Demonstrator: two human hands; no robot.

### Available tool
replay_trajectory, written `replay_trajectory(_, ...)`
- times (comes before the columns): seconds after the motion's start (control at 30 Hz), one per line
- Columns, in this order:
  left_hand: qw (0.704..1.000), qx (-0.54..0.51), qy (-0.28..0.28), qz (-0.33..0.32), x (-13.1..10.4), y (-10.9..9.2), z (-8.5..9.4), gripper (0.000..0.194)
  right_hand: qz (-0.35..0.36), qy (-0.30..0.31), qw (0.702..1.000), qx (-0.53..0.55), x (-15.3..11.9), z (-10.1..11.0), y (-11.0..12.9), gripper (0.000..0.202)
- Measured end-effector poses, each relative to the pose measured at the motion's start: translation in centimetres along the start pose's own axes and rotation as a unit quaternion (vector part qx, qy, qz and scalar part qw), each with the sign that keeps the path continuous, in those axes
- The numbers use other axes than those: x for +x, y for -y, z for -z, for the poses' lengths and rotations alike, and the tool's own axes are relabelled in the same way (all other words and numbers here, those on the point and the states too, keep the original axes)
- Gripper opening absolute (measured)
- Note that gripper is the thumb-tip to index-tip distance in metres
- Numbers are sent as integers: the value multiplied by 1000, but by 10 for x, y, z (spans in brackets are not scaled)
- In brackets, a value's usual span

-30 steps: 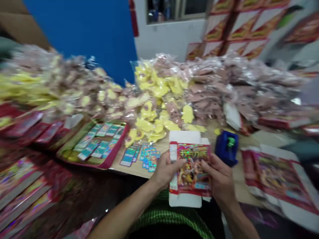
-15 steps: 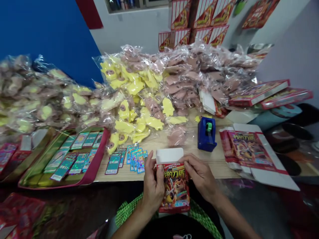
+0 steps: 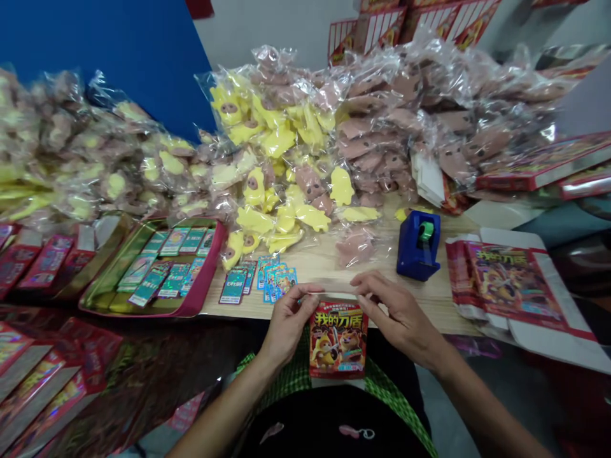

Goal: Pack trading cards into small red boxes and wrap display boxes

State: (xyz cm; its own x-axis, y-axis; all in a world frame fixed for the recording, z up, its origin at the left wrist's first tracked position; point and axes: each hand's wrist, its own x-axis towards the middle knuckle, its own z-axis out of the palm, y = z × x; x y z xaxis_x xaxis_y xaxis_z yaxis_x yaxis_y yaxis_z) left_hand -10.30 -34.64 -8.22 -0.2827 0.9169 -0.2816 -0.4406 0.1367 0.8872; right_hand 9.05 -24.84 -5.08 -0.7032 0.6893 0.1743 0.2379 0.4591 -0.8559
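A small red printed box (image 3: 338,343) stands over my lap at the table's front edge, its picture side facing up toward me. My left hand (image 3: 289,321) pinches the box's top left corner between thumb and fingers. At the top right corner, my right hand (image 3: 394,312) has its thumb and fingers on the white top flap (image 3: 334,294), which shows as a thin folded strip. Left of the box lie small blue cards (image 3: 278,280) and teal cards (image 3: 233,284). A blue tape dispenser (image 3: 414,248) with green tape sits beyond my right hand.
Bagged yellow and pink figures (image 3: 286,216) are heaped along the back. A pink-rimmed tray (image 3: 210,270) of cards sits at left, near red boxes (image 3: 48,261). Flattened printed cartons (image 3: 515,286) lie at right, below stacked flat boxes (image 3: 548,162).
The white top flap, upright before, is now folded down to a thin strip. My left hand has moved from the box's side to its top corner. The view has shifted left and down.
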Motion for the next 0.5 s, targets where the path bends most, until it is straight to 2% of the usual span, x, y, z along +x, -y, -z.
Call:
replay_trajectory(0.1, 999, 32, 2, -1, -2, 3, 3, 45, -18, 45, 999, -14, -3, -1, 0, 23)
replay_trajectory(0.23, 999, 49, 12, 6, -4, -1, 3, 41, -70, 94, 993, 34, -6, -4, -10, 12)
replay_trajectory(0.37, 997, 70, 36, 18, -3, -7, 2, 44, -126, 75, 979, 145, -4, -5, -20, 15)
replay_trajectory(0.5, 992, 99, 79, 23, 2, -12, 6, 26, -134, 61, 983, 109, -2, -6, -20, 18)
